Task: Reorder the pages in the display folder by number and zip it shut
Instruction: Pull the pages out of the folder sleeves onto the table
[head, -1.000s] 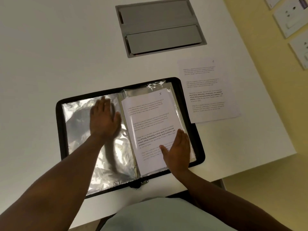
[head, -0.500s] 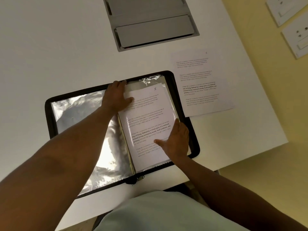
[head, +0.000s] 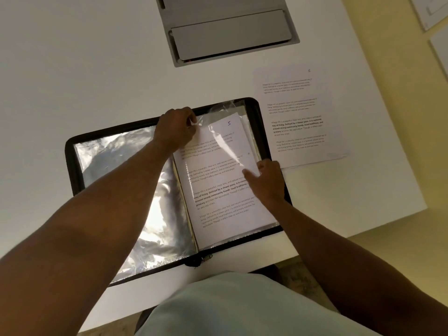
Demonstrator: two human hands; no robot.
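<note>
Now lifted, left hand (head: 175,132) pinches sleeve (head: 219,141) top edge; right hand (head: 268,181) grips page 5 (head: 218,190) side.

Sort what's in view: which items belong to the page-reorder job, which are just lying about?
Job:
- display folder, open on the table
- page marked 5 in the right-hand sleeve
- loose page marked 6 beside the folder
- clear sleeve, top edge pinched by left hand
- right hand, gripping the page's right edge
- zip pull, undone

Lying about:
- grey panel set into the table
- wall plates
</note>
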